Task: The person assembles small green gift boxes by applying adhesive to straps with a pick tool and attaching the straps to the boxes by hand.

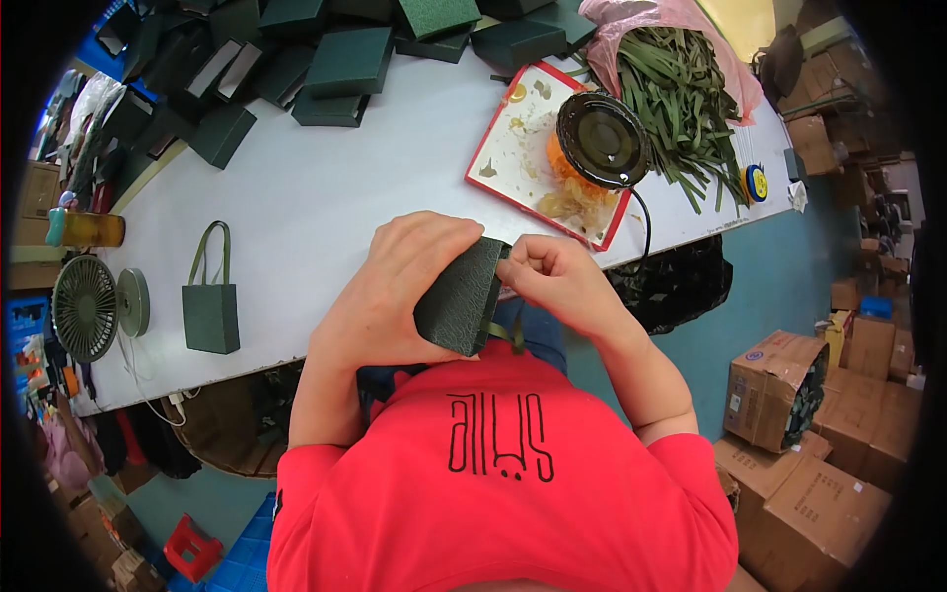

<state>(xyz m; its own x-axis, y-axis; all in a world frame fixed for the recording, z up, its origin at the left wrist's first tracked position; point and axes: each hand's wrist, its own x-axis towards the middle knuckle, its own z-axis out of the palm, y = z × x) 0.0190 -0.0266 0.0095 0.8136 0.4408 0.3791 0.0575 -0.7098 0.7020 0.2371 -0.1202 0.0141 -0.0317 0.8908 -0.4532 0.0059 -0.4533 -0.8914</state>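
My left hand (pixel 380 286) is wrapped around a small dark green textured bag (pixel 456 304), holding it tilted in front of my chest at the table's front edge. My right hand (pixel 560 281) is closed in a pinch at the bag's right-hand edge. Whatever lies between those fingertips is hidden. A green ribbon (pixel 517 335) hangs below the bag, near its lower right corner. To the left, a similar green bag (pixel 210 318) with a looped ribbon handle lies on the white table (pixel 286 207).
Many green boxes (pixel 347 64) are heaped at the back. A red-rimmed tray (pixel 503 148) bears a black round pot (pixel 604 138) with a cord. Cut green ribbons (pixel 676 94) spill from a pink plastic bag (pixel 740 69). Left stands a fan (pixel 85 308); cartons (pixel 774 390) stand right.
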